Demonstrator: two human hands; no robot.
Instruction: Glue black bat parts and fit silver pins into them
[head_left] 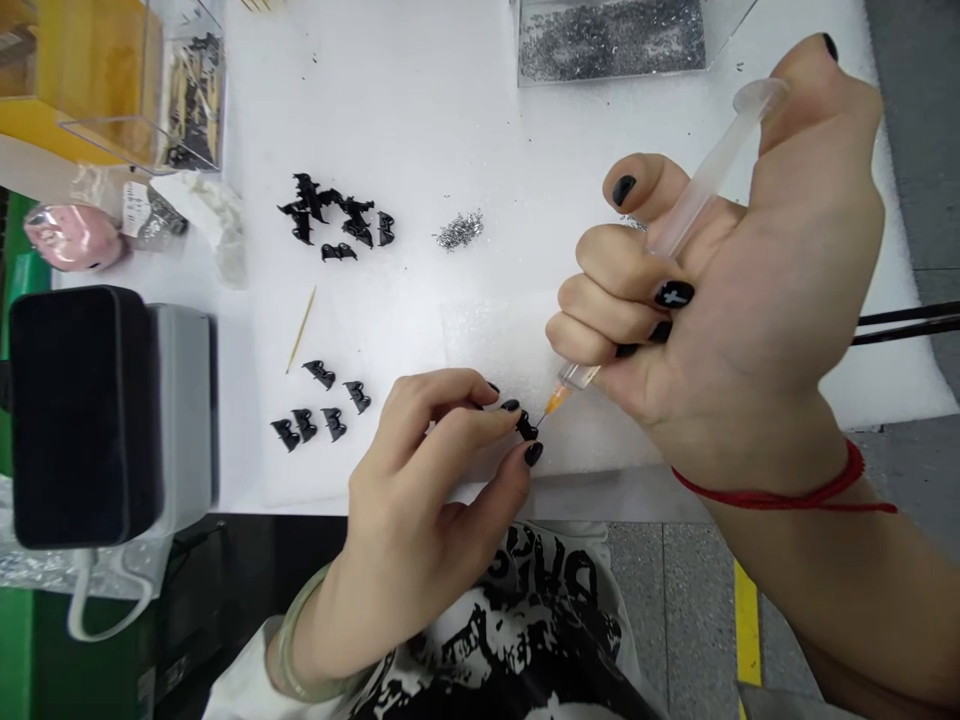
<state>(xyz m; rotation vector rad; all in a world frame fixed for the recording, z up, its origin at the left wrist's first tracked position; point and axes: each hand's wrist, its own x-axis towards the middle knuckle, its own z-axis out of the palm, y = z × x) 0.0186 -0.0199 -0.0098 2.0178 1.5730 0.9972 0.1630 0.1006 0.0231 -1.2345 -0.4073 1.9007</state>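
Note:
Between thumb and fingertips, my left hand (442,480) pinches a small black bat-shaped piece (526,427) just above the white foam mat. Wrapped round a syringe (697,205) is my right hand (720,270), its thumb up near the plunger end. The syringe's orange-hubbed needle (553,402) points down-left, its tip at the black piece; whether it touches I cannot tell. Several more bat pieces (334,422) lie spaced out left of my left hand. Farther back is a looser cluster of black bat pieces (337,213). A little heap of tiny silvery bits (460,230) sits to its right.
A wooden toothpick (301,330) lies on the foam mat (420,120). At the back stands a clear tray of silvery bits (611,40). To the left are a clear box (193,100), a wrapped pink object (73,236) and a black-screened device (86,415).

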